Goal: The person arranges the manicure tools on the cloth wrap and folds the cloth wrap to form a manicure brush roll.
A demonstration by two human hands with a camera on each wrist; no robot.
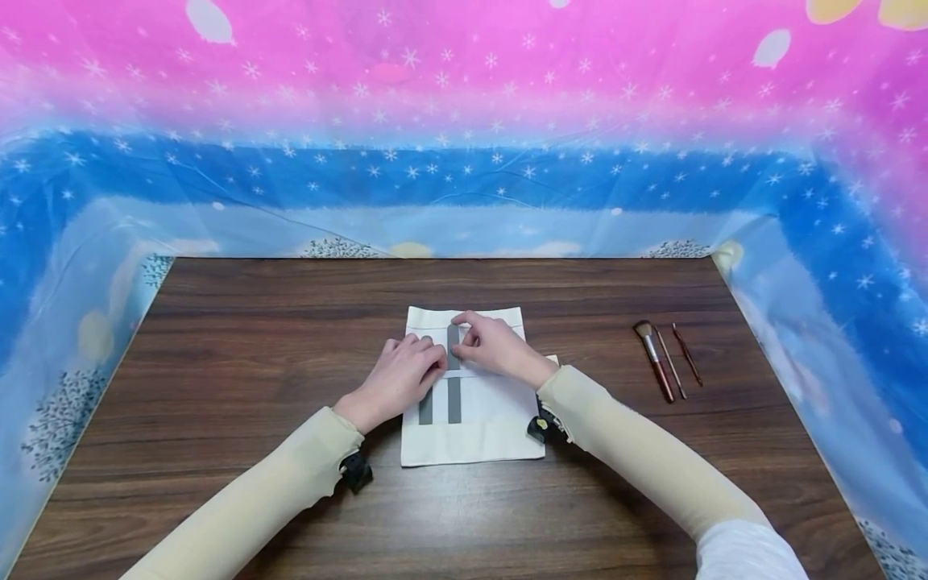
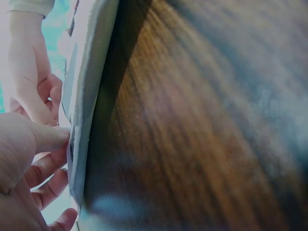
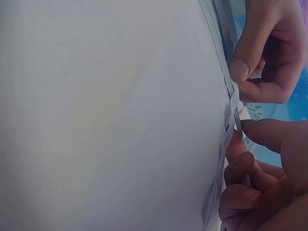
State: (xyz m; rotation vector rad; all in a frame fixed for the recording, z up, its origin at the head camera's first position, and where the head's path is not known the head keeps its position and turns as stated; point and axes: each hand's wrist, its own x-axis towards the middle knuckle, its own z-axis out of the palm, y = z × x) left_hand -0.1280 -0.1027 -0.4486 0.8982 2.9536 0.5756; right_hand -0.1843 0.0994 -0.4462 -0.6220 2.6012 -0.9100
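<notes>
A white cloth holder [image 1: 474, 445] lies on the table, with a white elastic band [image 1: 471, 374] across its middle. Two flat grey strips run lengthwise under the band: a left strip [image 1: 425, 409] and a right strip [image 1: 454, 401]. My right hand [image 1: 503, 348] pinches the upper part of the right strip between thumb and forefinger. Beside it, my left hand [image 1: 402, 374] covers part of the left strip. In the right wrist view, the left thumb [image 3: 244, 67] and forefinger pinch the elastic band [image 3: 234, 101], close to the right fingertips [image 3: 250, 126].
To the right on the brown wooden table [image 1: 275, 306] lie a brush with a red handle [image 1: 658, 366], a thin slender tool [image 1: 671, 362] and a short brown tool [image 1: 687, 354]. A patterned pink and blue cloth [image 1: 464, 177] surrounds the table's back and sides.
</notes>
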